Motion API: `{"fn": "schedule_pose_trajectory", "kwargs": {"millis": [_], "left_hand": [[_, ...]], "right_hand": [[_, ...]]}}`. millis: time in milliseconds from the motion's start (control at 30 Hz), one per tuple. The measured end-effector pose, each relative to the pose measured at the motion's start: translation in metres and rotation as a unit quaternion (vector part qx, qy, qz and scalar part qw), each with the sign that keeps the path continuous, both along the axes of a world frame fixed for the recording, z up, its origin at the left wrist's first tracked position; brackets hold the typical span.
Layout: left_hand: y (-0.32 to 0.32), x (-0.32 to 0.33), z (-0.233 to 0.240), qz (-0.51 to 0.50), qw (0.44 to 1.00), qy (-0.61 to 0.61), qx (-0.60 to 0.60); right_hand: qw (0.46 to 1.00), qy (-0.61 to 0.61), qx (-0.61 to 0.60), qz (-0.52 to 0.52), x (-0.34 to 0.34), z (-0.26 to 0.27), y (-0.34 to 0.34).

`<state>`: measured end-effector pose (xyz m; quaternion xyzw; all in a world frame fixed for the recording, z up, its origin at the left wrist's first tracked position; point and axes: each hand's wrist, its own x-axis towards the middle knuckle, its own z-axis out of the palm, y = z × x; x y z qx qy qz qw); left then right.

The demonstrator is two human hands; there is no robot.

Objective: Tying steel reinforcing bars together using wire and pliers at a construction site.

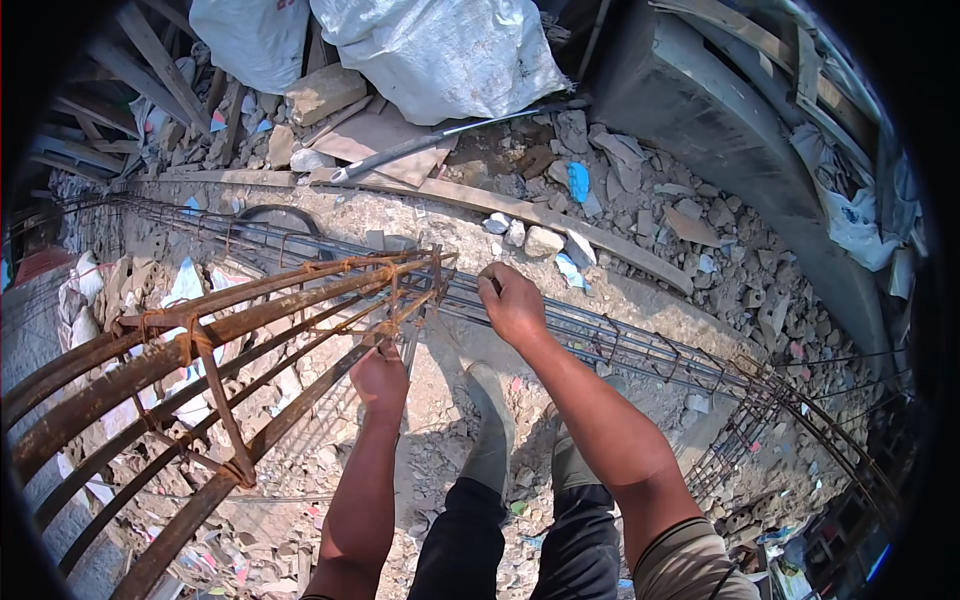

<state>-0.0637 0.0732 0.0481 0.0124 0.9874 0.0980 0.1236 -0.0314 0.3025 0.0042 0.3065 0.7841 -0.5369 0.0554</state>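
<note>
A rusty rebar cage [289, 304], its long bars tied to stirrups with wire, slants from the lower left to the middle of the view. My left hand [381, 375] is at the underside of its lower bar near the far end, fingers curled; whether it grips the bar is partly hidden. To the right of the cage's end, my right hand [511, 301] is closed into a loose fist above a longer, darker rebar cage [637, 343] that runs across the ground. Whether thin wire is between its fingers cannot be told.
Broken concrete and rubble cover the ground around my boots [491, 420]. A curved wooden plank [517, 208], a grey pipe [390, 159] and white sacks [450, 56] lie beyond the cages. A concrete beam [742, 139] stands at the upper right. Another rebar cage [731, 442] lies lower right.
</note>
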Motion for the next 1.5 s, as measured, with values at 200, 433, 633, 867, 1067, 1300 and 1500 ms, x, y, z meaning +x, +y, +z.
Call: {"fn": "schedule_pose_trajectory", "kwargs": {"millis": [200,433,633,867,1067,1300,1500], "left_hand": [[0.012,0.004,-0.036,-0.043,0.990,0.066,0.114],[0.015,0.005,-0.071,0.229,0.918,-0.173,0.273],[0.060,0.011,-0.028,0.454,0.733,-0.190,0.470],[0.066,0.008,-0.012,0.549,0.662,-0.224,0.458],[0.093,0.004,-0.028,0.534,0.646,-0.218,0.499],[0.096,-0.001,-0.021,0.503,0.701,-0.195,0.466],[0.130,0.011,-0.042,0.426,0.789,-0.095,0.431]], "right_hand": [[0.988,0.079,0.122,0.057,-0.006,-0.030,0.002],[0.978,-0.015,-0.136,0.155,-0.038,-0.052,0.006],[0.972,0.058,-0.144,0.175,-0.041,-0.063,0.004],[0.980,0.002,-0.160,0.122,-0.047,-0.065,0.005],[0.983,0.037,-0.138,0.115,-0.045,-0.094,0.004],[0.971,0.025,-0.178,0.156,-0.060,-0.063,0.012],[0.967,0.043,0.059,0.246,-0.063,-0.047,0.032]]}}
